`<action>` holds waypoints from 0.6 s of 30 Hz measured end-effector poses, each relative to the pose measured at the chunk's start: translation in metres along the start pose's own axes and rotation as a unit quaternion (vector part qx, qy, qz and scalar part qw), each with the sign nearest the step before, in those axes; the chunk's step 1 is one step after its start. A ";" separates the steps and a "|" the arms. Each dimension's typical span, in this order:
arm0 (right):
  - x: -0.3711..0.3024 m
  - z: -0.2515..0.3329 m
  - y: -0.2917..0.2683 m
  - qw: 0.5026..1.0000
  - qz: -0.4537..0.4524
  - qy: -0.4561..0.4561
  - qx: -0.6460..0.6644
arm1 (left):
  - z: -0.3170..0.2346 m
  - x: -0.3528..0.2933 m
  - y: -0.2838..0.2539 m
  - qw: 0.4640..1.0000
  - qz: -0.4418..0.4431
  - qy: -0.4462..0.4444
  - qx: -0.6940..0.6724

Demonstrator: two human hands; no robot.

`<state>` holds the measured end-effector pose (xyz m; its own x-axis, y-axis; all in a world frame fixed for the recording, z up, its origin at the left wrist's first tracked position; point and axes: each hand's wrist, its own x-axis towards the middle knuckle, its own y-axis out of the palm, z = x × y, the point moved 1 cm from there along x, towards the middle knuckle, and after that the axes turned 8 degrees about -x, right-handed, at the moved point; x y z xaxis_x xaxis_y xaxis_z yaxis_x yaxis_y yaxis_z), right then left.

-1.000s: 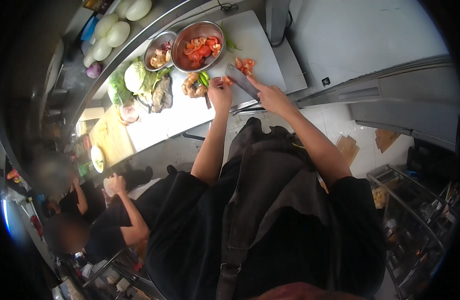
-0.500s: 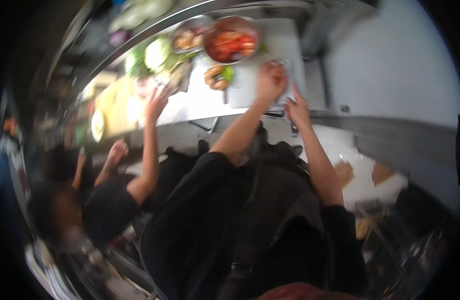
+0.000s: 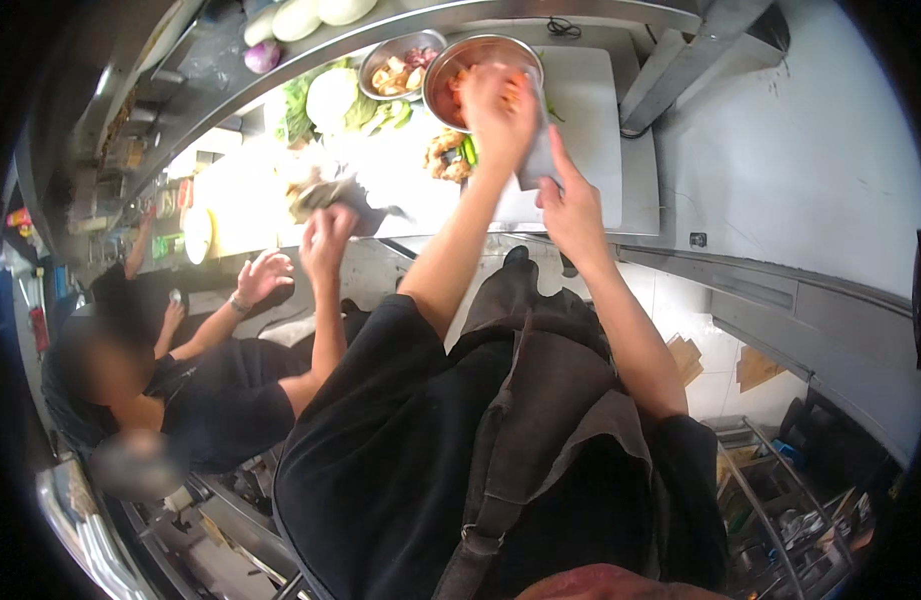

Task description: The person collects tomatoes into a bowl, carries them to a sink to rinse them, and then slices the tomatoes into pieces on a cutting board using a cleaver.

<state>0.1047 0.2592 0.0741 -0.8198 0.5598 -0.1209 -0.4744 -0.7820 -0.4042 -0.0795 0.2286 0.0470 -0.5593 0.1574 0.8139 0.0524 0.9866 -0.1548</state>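
My left hand (image 3: pixel 495 112) hovers over a large metal bowl (image 3: pixel 442 62) of red and orange vegetable pieces, fingers curled downward; whether it grips any pieces I cannot tell. My right hand (image 3: pixel 572 212) holds a broad grey knife (image 3: pixel 536 160), its blade tilted up against the bowl's near side and touching my left hand. Both are above a white cutting board (image 3: pixel 592 110) on the steel counter. A small pile of green and brown food (image 3: pixel 448 152) lies just left of my left wrist.
A smaller metal bowl (image 3: pixel 400 68) of mixed pieces sits left of the big one, with cabbage and greens (image 3: pixel 330 100) beyond. A purple onion (image 3: pixel 263 55) and pale gourds (image 3: pixel 300 15) rest on the back ledge. A co-worker's hand (image 3: pixel 328 232) reaches to the counter at left.
My hands left the orange pieces on the board and rose together with the knife to the large bowl. The co-worker's arm has come up to the counter.
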 end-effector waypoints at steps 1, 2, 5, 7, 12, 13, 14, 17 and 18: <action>0.005 0.011 0.000 1.000 0.022 0.005 -0.010 | 0.022 0.012 -0.004 0.997 0.008 -0.075 -0.016; 0.008 0.010 0.005 1.000 -0.002 -0.002 -0.027 | 0.055 0.019 -0.008 0.987 0.041 -0.119 0.097; 0.003 -0.012 -0.003 0.999 -0.048 -0.009 -0.009 | 0.100 0.027 -0.013 0.927 0.256 -0.014 0.275; -0.003 -0.024 -0.015 0.998 -0.044 0.033 -0.004 | 0.102 0.031 -0.001 0.831 0.431 0.017 0.350; -0.024 -0.057 -0.036 0.991 -0.078 0.106 0.035 | 0.131 0.016 0.016 0.648 0.610 0.128 0.439; -0.029 -0.072 -0.039 0.987 -0.104 0.114 0.043 | 0.129 0.014 0.025 0.648 0.614 0.138 0.429; -0.031 -0.078 -0.039 0.985 -0.138 0.080 0.071 | 0.128 0.022 0.024 0.652 0.624 0.149 0.405; -0.047 -0.082 -0.054 0.982 -0.128 0.125 0.064 | 0.121 0.039 0.007 0.674 0.625 0.150 0.365; -0.050 -0.082 -0.056 0.981 -0.132 0.125 0.067 | 0.124 0.042 -0.001 0.714 0.599 0.106 0.345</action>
<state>0.1983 0.2975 0.0289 -0.5665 0.7843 -0.2529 -0.7113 -0.6203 -0.3306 -0.2055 0.2284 0.0126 -0.3130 0.9464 -0.0801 -0.0723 -0.1078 -0.9915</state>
